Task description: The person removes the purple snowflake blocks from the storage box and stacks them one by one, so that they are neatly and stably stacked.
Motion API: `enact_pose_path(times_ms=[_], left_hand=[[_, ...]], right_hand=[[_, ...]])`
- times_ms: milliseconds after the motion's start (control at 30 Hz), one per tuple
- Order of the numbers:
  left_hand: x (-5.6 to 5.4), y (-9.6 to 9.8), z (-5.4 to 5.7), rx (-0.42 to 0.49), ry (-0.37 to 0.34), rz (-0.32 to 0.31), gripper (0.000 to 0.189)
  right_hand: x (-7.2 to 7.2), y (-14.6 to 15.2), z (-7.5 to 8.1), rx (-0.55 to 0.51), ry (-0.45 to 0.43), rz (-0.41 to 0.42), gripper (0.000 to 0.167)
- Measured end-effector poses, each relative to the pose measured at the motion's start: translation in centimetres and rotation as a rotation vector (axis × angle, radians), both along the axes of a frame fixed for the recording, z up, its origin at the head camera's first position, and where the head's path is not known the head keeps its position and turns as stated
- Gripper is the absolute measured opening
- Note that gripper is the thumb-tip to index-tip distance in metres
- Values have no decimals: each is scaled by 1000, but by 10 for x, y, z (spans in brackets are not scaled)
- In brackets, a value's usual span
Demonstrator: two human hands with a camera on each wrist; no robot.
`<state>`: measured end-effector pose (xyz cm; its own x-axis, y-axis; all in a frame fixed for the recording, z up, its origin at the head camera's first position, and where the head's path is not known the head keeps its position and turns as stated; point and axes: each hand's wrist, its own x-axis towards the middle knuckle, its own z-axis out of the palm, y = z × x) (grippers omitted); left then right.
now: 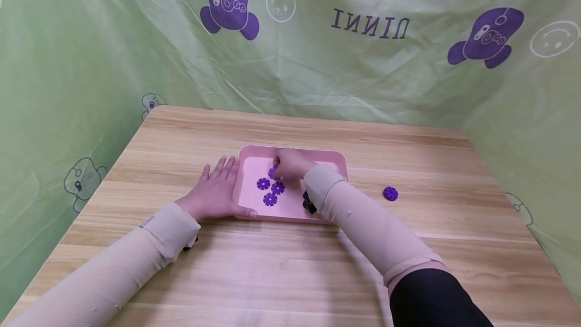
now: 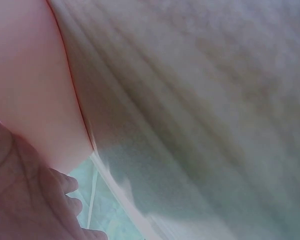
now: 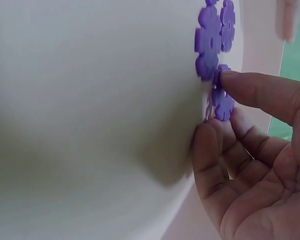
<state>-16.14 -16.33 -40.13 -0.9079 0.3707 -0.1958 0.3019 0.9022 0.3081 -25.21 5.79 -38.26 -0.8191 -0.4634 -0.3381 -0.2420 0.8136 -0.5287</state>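
In the head view a shallow pink tray [image 1: 290, 209] stands on the table. My left hand [image 1: 213, 196] lies spread along its left side, with the thumb across the near left corner. Inside the tray, my right hand [image 1: 292, 164] pinches a purple flower-shaped disc [image 3: 223, 105] between thumb and fingers, close to the tray floor. Three more purple discs [image 1: 267, 201] lie flat just nearer to me, and some of them show beside the thumb in the right wrist view. In the left wrist view the left fingers [image 2: 65, 200] show at the lower left.
One purple disc [image 1: 390, 194] lies on the wooden table [image 1: 272, 271], to the right of the tray. A green printed curtain [image 1: 290, 79] hangs behind the table and along both sides.
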Motion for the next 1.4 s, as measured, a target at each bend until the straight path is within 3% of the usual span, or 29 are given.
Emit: enact_pose_path(times_ms=[133,300,667,1033,1400], left_hand=[[-1,1,0,4,1,2,147],[-1,1,-2,5,3,6,147],[0,2,0,24,5,9,148],[0,0,-1,17,-4,8,149],[1,1,-2,19,12,6,147]], right_hand=[[-4,5,0,3,1,-7,18],[-7,15,4,3,7,-27,7],[-10,50,18,-159,-90,-98,6],[-10,85,29,-206,-151,-157,5],[-11,117,28,-274,-171,-201,8]])
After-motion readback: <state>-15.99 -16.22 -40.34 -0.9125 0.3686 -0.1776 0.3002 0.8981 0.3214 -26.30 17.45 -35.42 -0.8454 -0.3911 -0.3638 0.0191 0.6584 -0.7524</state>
